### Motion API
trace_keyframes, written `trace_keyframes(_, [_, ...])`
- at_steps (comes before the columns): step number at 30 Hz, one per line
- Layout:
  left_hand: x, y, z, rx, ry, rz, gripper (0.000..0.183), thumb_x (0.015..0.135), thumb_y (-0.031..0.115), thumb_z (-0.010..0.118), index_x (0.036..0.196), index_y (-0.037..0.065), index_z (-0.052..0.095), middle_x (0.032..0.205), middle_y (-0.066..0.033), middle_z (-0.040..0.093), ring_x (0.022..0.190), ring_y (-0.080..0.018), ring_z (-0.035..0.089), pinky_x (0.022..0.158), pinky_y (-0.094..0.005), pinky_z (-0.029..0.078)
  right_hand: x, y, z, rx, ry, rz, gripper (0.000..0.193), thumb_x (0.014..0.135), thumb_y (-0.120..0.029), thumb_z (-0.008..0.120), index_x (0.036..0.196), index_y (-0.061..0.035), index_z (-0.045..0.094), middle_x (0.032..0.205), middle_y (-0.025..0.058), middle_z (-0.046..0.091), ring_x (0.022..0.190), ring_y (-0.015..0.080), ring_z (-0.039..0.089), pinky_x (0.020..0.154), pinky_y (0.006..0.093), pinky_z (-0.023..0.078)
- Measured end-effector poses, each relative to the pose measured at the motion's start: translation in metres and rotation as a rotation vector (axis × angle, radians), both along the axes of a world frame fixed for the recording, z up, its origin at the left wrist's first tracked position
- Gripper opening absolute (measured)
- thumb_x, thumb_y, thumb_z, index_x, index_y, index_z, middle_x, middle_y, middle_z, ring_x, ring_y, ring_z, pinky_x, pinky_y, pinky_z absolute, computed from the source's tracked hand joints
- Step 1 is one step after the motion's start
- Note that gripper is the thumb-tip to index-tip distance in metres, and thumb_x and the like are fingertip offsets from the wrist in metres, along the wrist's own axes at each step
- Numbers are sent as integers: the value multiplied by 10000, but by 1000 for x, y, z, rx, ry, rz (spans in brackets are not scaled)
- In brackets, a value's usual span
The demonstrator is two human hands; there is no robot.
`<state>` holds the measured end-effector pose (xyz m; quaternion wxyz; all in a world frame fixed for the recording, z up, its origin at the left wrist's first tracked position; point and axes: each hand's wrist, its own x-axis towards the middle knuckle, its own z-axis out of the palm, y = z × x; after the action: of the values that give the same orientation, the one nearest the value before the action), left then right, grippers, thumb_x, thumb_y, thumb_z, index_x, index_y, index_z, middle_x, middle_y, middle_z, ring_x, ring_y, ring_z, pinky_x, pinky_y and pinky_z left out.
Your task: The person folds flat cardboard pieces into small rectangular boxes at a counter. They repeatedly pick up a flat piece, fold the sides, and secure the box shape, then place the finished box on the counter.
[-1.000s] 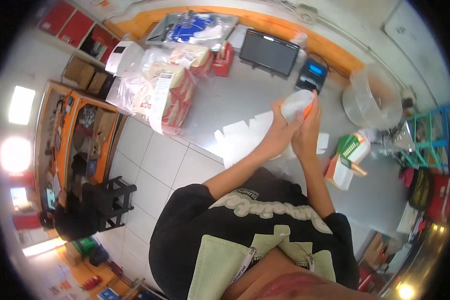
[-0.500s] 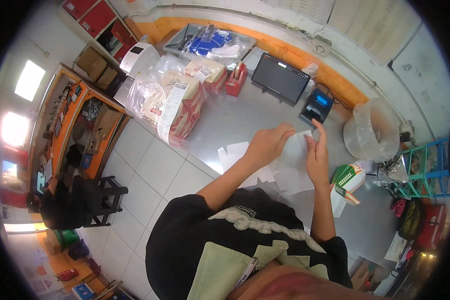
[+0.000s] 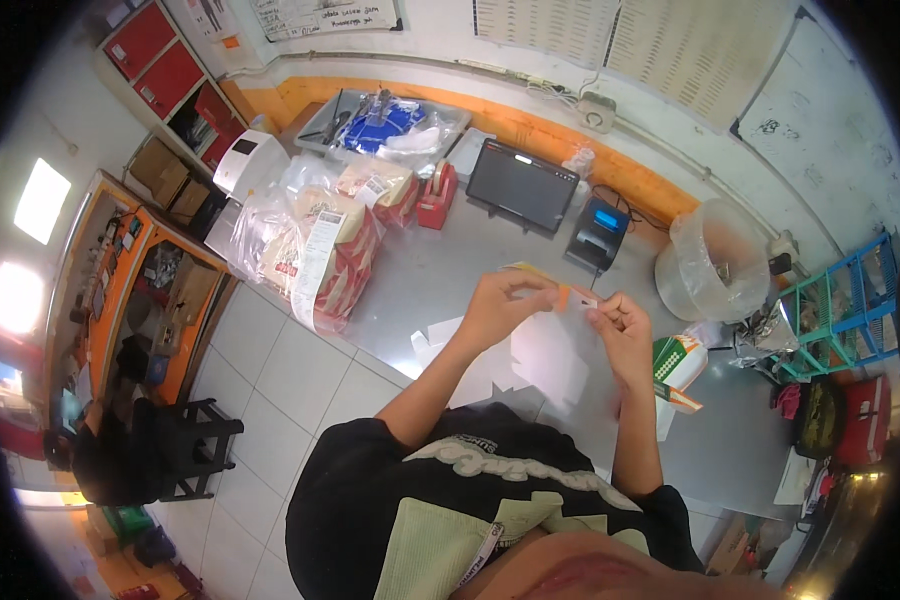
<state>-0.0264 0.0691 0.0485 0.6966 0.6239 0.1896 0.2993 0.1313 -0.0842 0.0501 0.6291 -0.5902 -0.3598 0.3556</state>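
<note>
Over the metal table (image 3: 450,300), both my hands are closed in a pinch on a thin card piece (image 3: 564,297) with an orange part and a white part. My left hand (image 3: 505,308) grips its left end, and a yellowish edge shows behind those fingers. My right hand (image 3: 623,335) pinches its right end. Fingers hide much of the piece. Below my hands lie flat white cut-out card sheets (image 3: 553,368), overlapping. Beside my right wrist lies a green, white and orange printed carton (image 3: 678,362).
Plastic-wrapped packages (image 3: 320,250) stand on the left. A red tape dispenser (image 3: 437,197), a tablet (image 3: 522,185), a small black printer (image 3: 599,235) and a grey tray (image 3: 315,137) line the back. A plastic-lined bin (image 3: 715,265) and teal racks (image 3: 830,310) stand right. A person (image 3: 120,455) sits far left.
The card piece has turned from its white face to a narrow orange-and-white edge. My right hand's raised finger has curled in, and both hands are slightly lower. The view has shifted.
</note>
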Motion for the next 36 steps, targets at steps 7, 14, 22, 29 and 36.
trace_keyframes(7, [-2,-11,1,115,121,33,129,896,92,719,961,-16,739,878,-72,716,797,-114,641,741,-267,514,-17,5,8,40,126,-135,63,925,-32,671,981,-13,652,1018,92,717,923,89,638,813,229,492])
trace_keyframes(14, [13,-47,0,77,20,286,86,924,52,673,949,-26,697,943,-65,642,855,-127,616,783,-265,489,-48,20,22,52,172,-296,113,927,-19,674,1018,47,669,1213,153,686,940,107,663,849,242,525])
trace_keyframes(22, [12,-50,3,-169,-164,159,249,867,-25,727,1101,-7,643,1042,-62,675,954,-144,649,884,-270,512,-46,13,11,103,32,-206,87,933,-34,663,1000,21,668,1090,106,725,922,143,679,814,271,534])
trace_keyframes(29, [13,-47,-16,-47,-23,100,146,941,103,681,930,-42,678,924,-110,717,816,-117,661,759,-269,530,-45,10,-4,22,-193,-260,151,997,-73,529,1107,-3,605,923,90,700,797,155,667,741,314,539])
trace_keyframes(36, [19,-61,-58,137,294,-15,480,1047,380,481,919,-44,665,765,-131,687,669,-143,620,598,-276,465,-24,-1,-54,-248,120,-355,242,1023,-252,475,965,-57,606,662,24,581,525,139,533,514,306,441])
